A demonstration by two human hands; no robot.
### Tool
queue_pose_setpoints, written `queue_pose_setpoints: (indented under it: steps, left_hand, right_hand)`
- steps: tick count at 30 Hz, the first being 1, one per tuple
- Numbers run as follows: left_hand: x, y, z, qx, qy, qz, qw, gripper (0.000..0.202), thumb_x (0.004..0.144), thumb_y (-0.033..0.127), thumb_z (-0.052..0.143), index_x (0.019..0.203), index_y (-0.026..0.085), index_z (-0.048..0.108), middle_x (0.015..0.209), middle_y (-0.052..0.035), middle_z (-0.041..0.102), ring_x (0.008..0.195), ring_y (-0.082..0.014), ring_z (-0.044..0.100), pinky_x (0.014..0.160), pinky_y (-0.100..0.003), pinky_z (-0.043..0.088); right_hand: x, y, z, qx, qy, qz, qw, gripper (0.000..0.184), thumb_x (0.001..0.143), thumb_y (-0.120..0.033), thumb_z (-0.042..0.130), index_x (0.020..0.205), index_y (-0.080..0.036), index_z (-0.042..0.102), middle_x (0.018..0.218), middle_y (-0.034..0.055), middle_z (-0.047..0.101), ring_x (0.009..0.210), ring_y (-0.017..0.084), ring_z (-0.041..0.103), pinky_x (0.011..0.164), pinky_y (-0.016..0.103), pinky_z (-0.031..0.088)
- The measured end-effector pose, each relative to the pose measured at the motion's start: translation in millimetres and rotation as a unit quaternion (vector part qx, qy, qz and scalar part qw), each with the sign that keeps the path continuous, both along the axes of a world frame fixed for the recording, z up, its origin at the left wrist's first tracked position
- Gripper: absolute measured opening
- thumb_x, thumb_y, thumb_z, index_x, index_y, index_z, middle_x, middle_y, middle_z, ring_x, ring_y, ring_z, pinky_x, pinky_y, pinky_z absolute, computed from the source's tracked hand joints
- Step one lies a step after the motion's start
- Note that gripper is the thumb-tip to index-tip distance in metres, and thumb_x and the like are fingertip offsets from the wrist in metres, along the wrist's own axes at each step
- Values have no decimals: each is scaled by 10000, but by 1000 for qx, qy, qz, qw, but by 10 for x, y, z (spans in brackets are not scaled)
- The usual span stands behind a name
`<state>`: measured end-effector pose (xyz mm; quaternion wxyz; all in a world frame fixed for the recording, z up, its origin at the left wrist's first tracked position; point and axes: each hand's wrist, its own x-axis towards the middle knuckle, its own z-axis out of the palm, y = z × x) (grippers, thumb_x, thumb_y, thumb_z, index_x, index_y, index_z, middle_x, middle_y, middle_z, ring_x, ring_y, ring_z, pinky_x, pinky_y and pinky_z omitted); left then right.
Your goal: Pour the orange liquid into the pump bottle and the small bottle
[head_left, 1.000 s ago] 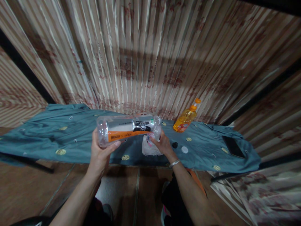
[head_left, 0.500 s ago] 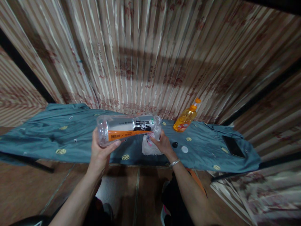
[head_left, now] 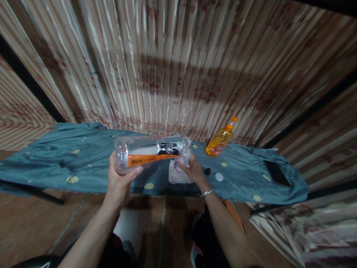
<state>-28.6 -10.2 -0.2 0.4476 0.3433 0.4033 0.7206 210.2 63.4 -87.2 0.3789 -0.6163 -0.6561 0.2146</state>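
While your left hand point(head_left: 119, 182), its grip clamped on the clear bottle point(head_left: 152, 152) near the base, holds it almost level above the cloth-covered table point(head_left: 52, 163), your right hand point(head_left: 195, 172) pinches crinkled plastic point(head_left: 178, 177) below the neck. If either grip slackens, the bottle could roll or any liquid spill. Your far-side fingers are hidden; contents can't be made out.

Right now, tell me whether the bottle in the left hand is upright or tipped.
Tipped: the clear plastic drink bottle lies nearly level in the left hand, its base at that hand and its neck pointing right.
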Motion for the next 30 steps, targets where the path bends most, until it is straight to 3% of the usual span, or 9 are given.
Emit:
queue_pose_setpoints:
  steps: [11, 25, 30]
  left_hand:
    - [-22, 26, -54, 3, -7, 5, 1000, 889, 436, 201, 873, 1242, 205, 497, 1061, -57, 650, 930, -249, 645, 945, -505, 475]
    - [-22, 26, -48, 7, 1, 6, 1000, 893, 441, 215, 870, 1261, 209, 516, 1033, -57, 661, 928, -259, 648, 906, -484, 508]
    - [-36, 31, -78, 8, 5, 3, 1000, 834, 451, 218, 872, 1216, 194, 539, 1050, -63, 655, 945, -258, 643, 966, -513, 466]
  right_hand:
    - [-7, 6, -10, 3, -9, -10, 1000, 512, 763, -423, 704, 1173, -195, 499, 949, 58, 708, 889, 262, 696, 785, 372, 537]
    - [-19, -14, 30, -12, 3, -3, 1000, 506, 770, -414, 692, 1170, -188, 480, 934, 58, 695, 919, 270, 692, 793, 383, 536]
    - [-14, 2, -3, 1, 5, 0, 1000, 489, 770, -409, 696, 1158, -210, 475, 941, 51, 696, 906, 256, 695, 785, 368, 543]
